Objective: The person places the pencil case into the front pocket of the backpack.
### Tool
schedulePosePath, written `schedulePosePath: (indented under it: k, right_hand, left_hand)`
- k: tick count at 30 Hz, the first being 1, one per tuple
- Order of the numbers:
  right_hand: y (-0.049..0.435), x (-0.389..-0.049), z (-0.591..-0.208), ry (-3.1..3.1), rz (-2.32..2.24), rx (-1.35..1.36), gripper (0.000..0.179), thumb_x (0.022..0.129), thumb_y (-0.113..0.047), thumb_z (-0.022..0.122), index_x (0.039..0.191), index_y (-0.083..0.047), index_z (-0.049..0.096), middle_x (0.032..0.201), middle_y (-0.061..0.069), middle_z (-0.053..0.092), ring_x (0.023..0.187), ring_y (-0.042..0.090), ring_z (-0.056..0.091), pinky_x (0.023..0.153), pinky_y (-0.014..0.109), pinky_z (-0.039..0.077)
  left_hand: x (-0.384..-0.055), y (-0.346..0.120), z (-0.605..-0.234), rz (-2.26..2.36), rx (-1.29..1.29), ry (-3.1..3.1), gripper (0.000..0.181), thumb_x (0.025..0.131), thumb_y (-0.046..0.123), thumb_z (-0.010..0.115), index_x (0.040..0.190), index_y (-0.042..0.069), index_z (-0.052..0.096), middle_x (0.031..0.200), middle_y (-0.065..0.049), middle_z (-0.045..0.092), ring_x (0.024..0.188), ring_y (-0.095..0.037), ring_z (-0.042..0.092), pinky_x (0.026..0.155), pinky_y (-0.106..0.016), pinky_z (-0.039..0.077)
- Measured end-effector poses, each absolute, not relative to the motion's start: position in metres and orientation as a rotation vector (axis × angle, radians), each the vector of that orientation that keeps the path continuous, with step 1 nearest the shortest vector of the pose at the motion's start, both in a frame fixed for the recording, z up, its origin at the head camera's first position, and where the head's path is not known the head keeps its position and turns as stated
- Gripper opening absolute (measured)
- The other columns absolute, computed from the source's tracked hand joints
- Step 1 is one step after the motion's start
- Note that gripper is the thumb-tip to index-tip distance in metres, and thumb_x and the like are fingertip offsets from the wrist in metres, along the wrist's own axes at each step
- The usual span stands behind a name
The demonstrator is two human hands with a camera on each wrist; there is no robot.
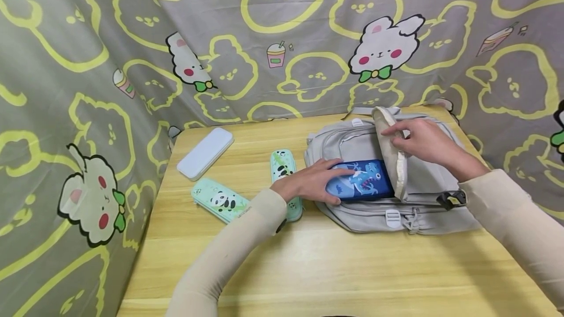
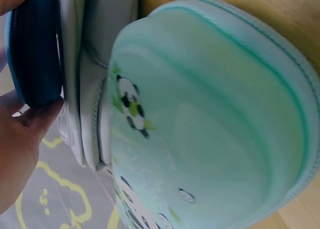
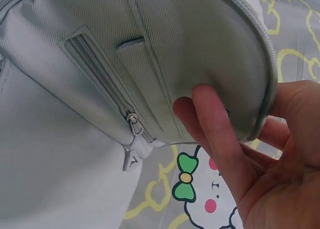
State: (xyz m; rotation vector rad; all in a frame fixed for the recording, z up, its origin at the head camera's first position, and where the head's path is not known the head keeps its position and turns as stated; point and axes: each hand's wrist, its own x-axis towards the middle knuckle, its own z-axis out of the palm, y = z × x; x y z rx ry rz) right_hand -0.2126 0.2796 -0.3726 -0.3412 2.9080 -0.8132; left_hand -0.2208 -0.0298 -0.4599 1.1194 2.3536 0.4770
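Observation:
A grey backpack (image 1: pixel 423 185) lies on the table with its front pocket flap (image 3: pixel 225 54) lifted. My right hand (image 1: pixel 425 143) grips the edge of that flap and holds it up, with fingers on both faces in the right wrist view. Partly inside the pocket opening is a blue pencil case (image 1: pixel 363 180) with a dinosaur print. My left hand (image 1: pixel 315 180) holds this case by its near end; the left wrist view shows fingers on both sides of the case's dark zipped edge. The case's far end is hidden under the flap.
Left of the backpack lie two mint panda pencil cases, one panda case (image 1: pixel 282 160) partly under my left forearm and another panda case (image 1: pixel 222 199) farther left. A white case (image 1: pixel 205 153) sits at the table's (image 1: pixel 308 268) back left. Patterned curtains (image 1: pixel 282 28) enclose the table.

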Motion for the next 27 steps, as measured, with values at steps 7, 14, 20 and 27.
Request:
schedulePosePath:
  k: [7,14,20,27]
  right_hand:
    - [0.273,-0.212,-0.369,2.875,-0.790,-0.290,0.036,0.103,-0.021,0.074,0.133,-0.001,0.075,0.139,0.035,0.065,0.062,0.018,0.075,0.058,0.033,0.057]
    - [0.273,-0.210,-0.369,2.913,-0.739,-0.315,0.036,0.103,-0.014,0.071,0.136,-0.001,0.074,0.135,0.033,0.067,0.059,0.016,0.071,0.053,0.032,0.048]
    - [0.274,-0.210,-0.368,2.898,-0.753,-0.306,0.036,0.103,-0.013,0.068,0.137,-0.002,0.073,0.146,0.035,0.059,0.060,0.016,0.071,0.052,0.032,0.048]
    - [0.276,-0.210,-0.367,2.888,-0.784,-0.297,0.037,0.103,-0.013,0.068,0.138,-0.002,0.073,0.147,0.034,0.058,0.062,0.017,0.070,0.052,0.031,0.048]
  left_hand:
    - [-0.221,-0.034,-0.462,0.492,1.133,2.356,0.082,0.098,0.050,0.077,0.169,0.042,0.037,0.185,-0.001,0.013,0.168,-0.030,0.019,0.132,-0.056,0.032]
    - [-0.219,-0.041,-0.464,0.528,1.138,2.387,0.080,0.098,0.054,0.077,0.168,0.038,0.041,0.184,0.000,0.018,0.167,-0.029,0.022,0.134,-0.053,0.030]
    - [-0.216,-0.051,-0.464,0.541,1.154,2.439,0.078,0.099,0.054,0.077,0.167,0.031,0.046,0.182,-0.003,0.025,0.163,-0.026,0.031,0.133,-0.047,0.033]
    - [-0.213,-0.062,-0.468,0.585,1.136,2.486,0.073,0.101,0.051,0.076,0.165,0.027,0.049,0.180,-0.004,0.032,0.164,-0.028,0.032,0.134,-0.048,0.031]
